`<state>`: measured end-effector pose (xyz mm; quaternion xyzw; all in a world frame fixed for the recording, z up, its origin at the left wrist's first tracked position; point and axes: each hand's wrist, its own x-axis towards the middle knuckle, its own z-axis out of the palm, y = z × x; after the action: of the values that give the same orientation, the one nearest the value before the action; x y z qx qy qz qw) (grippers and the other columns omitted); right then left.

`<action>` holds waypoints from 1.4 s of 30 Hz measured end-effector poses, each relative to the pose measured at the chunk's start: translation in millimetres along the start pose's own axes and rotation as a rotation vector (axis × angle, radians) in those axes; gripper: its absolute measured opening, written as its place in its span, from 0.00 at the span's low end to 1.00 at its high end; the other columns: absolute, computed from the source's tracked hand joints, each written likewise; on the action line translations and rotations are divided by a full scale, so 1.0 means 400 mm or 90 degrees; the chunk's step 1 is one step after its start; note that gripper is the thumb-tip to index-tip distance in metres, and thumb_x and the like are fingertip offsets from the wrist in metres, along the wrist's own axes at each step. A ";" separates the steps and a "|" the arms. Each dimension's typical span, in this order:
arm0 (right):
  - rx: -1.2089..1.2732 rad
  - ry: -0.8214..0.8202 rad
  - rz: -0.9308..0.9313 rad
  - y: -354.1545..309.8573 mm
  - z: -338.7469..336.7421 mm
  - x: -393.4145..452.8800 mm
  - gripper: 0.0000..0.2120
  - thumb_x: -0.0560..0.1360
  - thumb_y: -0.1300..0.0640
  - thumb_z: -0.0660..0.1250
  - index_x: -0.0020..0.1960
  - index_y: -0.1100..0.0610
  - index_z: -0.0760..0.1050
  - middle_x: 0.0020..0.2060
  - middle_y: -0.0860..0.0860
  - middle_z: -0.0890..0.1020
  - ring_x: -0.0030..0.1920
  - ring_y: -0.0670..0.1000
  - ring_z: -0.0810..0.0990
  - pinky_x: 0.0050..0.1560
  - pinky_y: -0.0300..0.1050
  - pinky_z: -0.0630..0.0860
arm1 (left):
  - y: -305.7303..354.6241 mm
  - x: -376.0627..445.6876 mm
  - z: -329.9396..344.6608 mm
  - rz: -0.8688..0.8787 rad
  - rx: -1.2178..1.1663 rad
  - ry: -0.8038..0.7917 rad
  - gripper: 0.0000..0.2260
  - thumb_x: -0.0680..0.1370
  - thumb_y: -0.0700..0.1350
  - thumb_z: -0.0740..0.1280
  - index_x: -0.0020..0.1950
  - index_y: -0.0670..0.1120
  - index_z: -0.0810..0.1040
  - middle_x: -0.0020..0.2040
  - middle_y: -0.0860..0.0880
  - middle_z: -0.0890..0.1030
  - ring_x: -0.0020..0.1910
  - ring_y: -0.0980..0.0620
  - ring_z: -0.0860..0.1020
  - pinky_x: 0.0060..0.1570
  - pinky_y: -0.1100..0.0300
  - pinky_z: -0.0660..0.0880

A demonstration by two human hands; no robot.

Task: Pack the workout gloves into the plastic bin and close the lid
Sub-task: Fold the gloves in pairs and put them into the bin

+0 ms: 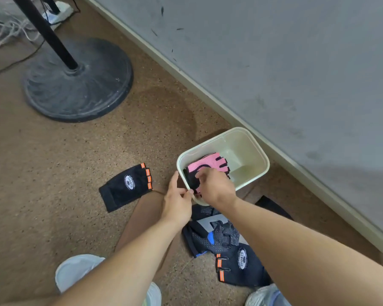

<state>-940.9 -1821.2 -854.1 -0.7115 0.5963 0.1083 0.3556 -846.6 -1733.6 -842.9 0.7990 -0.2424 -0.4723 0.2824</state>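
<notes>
Where the speckled brown floor point(60, 164) meets the grey wall point(285, 62), a cream plastic bin point(255, 146) sits open, no lid on it, its long axis running from seven o'clock to one o'clock. Inside it lies one pink glove point(208, 163) with black trim, long axis along the bin's, its short finger ends pointing toward two o'clock and its black cuff toward the person. The right hand point(216, 187) reaches over the near rim, fingers curled down onto the pink glove's cuff end; whether they pinch the fabric cannot be told. The left hand point(177, 200) is at the bin's near-left corner, thumb and forefinger pressed together on the rim edge there.

On the floor outside the bin lie three more gloves: one black glove with orange tabs point(126, 187) at nine o'clock from the bin, fingers toward one o'clock; a second black glove with orange tabs point(241, 267) at six o'clock; and a dark blue-trimmed glove point(210, 237) between that one and the bin. A round black fan base point(77, 85) with its pole stands at eleven o'clock, white cables point(7, 34) beyond it. Two pale shoes point(75, 270) show at the bottom edge.
</notes>
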 end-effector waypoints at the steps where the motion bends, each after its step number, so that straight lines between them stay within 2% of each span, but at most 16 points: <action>1: -0.012 0.006 0.005 0.007 -0.003 0.001 0.20 0.76 0.60 0.61 0.65 0.46 0.78 0.60 0.50 0.84 0.60 0.57 0.81 0.58 0.49 0.78 | -0.003 0.004 0.000 0.005 0.001 0.002 0.31 0.83 0.42 0.66 0.83 0.56 0.57 0.55 0.51 0.85 0.54 0.49 0.79 0.36 0.76 0.70; 4: -0.045 -0.009 -0.025 0.027 -0.004 0.026 0.25 0.77 0.60 0.62 0.72 0.47 0.72 0.70 0.51 0.76 0.67 0.57 0.77 0.64 0.53 0.76 | -0.015 0.017 0.009 0.017 0.028 -0.005 0.36 0.81 0.43 0.68 0.83 0.57 0.52 0.53 0.54 0.86 0.60 0.46 0.80 0.54 0.61 0.69; 9: -0.223 -0.148 -0.076 0.025 0.046 0.106 0.34 0.78 0.54 0.65 0.81 0.44 0.55 0.82 0.52 0.52 0.77 0.63 0.63 0.72 0.61 0.67 | -0.027 0.025 0.014 0.027 0.064 -0.009 0.38 0.81 0.44 0.69 0.84 0.56 0.50 0.37 0.57 0.84 0.50 0.47 0.83 0.53 0.54 0.75; 12: -0.333 -0.214 -0.098 0.024 0.084 0.156 0.35 0.79 0.54 0.62 0.82 0.48 0.53 0.82 0.55 0.51 0.80 0.64 0.54 0.74 0.66 0.63 | -0.031 0.029 0.021 0.025 0.059 -0.002 0.38 0.81 0.44 0.69 0.84 0.57 0.50 0.43 0.52 0.88 0.50 0.47 0.83 0.55 0.54 0.76; 15: -0.415 -0.273 -0.129 0.025 0.093 0.183 0.30 0.80 0.53 0.60 0.80 0.55 0.60 0.83 0.53 0.50 0.81 0.63 0.50 0.74 0.68 0.62 | -0.035 0.031 0.027 0.031 0.060 -0.006 0.38 0.81 0.44 0.68 0.84 0.57 0.49 0.45 0.49 0.88 0.51 0.47 0.84 0.55 0.55 0.75; 18: -0.341 -0.277 -0.147 0.019 0.041 0.161 0.25 0.83 0.55 0.59 0.79 0.58 0.64 0.82 0.54 0.55 0.80 0.62 0.54 0.75 0.59 0.63 | -0.035 0.036 0.025 0.032 0.062 -0.004 0.38 0.81 0.43 0.69 0.84 0.55 0.50 0.45 0.49 0.88 0.53 0.46 0.83 0.57 0.55 0.74; 20: -0.122 -0.156 -0.114 0.030 -0.004 0.121 0.24 0.82 0.59 0.59 0.78 0.53 0.65 0.76 0.55 0.68 0.74 0.58 0.68 0.67 0.52 0.71 | -0.035 0.036 0.024 0.023 0.046 0.002 0.37 0.81 0.43 0.69 0.84 0.54 0.52 0.44 0.49 0.87 0.54 0.45 0.83 0.58 0.54 0.74; 24: 0.096 0.391 -0.121 0.106 -0.008 -0.018 0.18 0.78 0.62 0.60 0.65 0.52 0.77 0.61 0.50 0.80 0.63 0.54 0.74 0.64 0.49 0.72 | -0.045 0.017 0.034 0.010 0.087 0.001 0.37 0.83 0.49 0.65 0.84 0.52 0.44 0.50 0.49 0.87 0.60 0.41 0.81 0.61 0.51 0.72; 27: 0.260 0.527 -0.008 0.174 0.048 -0.105 0.10 0.76 0.64 0.61 0.54 0.57 0.78 0.48 0.51 0.78 0.53 0.55 0.74 0.58 0.55 0.74 | -0.067 -0.031 0.056 -0.057 0.156 -0.009 0.39 0.82 0.63 0.57 0.83 0.52 0.36 0.66 0.40 0.81 0.67 0.33 0.76 0.63 0.43 0.71; 29: 0.316 0.488 0.056 0.218 0.106 -0.153 0.07 0.76 0.66 0.62 0.50 0.58 0.77 0.45 0.51 0.77 0.50 0.55 0.75 0.55 0.58 0.75 | -0.101 -0.060 0.064 -0.093 0.259 -0.035 0.37 0.82 0.61 0.58 0.84 0.51 0.41 0.72 0.38 0.76 0.69 0.33 0.74 0.65 0.43 0.70; 31: 0.229 0.318 0.051 0.260 0.170 -0.190 0.08 0.77 0.61 0.64 0.55 0.55 0.76 0.51 0.51 0.77 0.56 0.55 0.77 0.57 0.56 0.76 | -0.137 -0.077 0.069 -0.103 0.385 -0.128 0.34 0.80 0.51 0.64 0.82 0.49 0.53 0.71 0.39 0.76 0.68 0.35 0.76 0.66 0.45 0.73; 33: 0.083 0.099 0.032 0.291 0.219 -0.206 0.22 0.77 0.53 0.67 0.71 0.48 0.70 0.66 0.51 0.73 0.69 0.55 0.71 0.62 0.54 0.76 | -0.154 -0.104 0.078 -0.108 0.455 -0.261 0.30 0.76 0.45 0.67 0.76 0.48 0.63 0.68 0.41 0.78 0.64 0.38 0.78 0.64 0.49 0.76; 35: 0.043 -0.019 0.067 0.301 0.236 -0.200 0.39 0.76 0.48 0.71 0.81 0.42 0.53 0.79 0.50 0.59 0.78 0.56 0.60 0.68 0.56 0.73 | -0.164 -0.132 0.091 -0.104 0.499 -0.333 0.30 0.75 0.45 0.68 0.76 0.49 0.63 0.65 0.42 0.80 0.62 0.39 0.80 0.60 0.51 0.77; 37: -0.006 -0.051 0.084 0.297 0.242 -0.179 0.48 0.75 0.47 0.72 0.82 0.42 0.43 0.81 0.51 0.54 0.79 0.58 0.57 0.69 0.58 0.72 | -0.175 -0.148 0.099 -0.070 0.560 -0.345 0.31 0.75 0.43 0.65 0.77 0.52 0.63 0.62 0.42 0.81 0.60 0.39 0.80 0.58 0.50 0.78; 39: -0.116 -0.038 0.057 0.296 0.247 -0.161 0.50 0.74 0.49 0.74 0.83 0.47 0.42 0.77 0.55 0.60 0.75 0.61 0.63 0.67 0.58 0.74 | -0.188 -0.156 0.096 -0.046 0.610 -0.347 0.30 0.74 0.42 0.63 0.77 0.56 0.65 0.65 0.46 0.80 0.63 0.41 0.79 0.61 0.51 0.77; 42: -0.191 -0.028 0.012 0.304 0.250 -0.140 0.36 0.74 0.52 0.72 0.77 0.50 0.59 0.68 0.56 0.71 0.69 0.60 0.69 0.65 0.57 0.72 | -0.209 -0.152 0.082 -0.065 0.617 -0.370 0.27 0.75 0.41 0.62 0.75 0.56 0.69 0.67 0.49 0.79 0.65 0.44 0.78 0.64 0.54 0.76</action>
<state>-1041.5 -1718.9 -940.0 -0.7486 0.5719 0.2154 0.2571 -892.4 -1640.5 -875.1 0.6850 -0.4603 -0.5208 -0.2186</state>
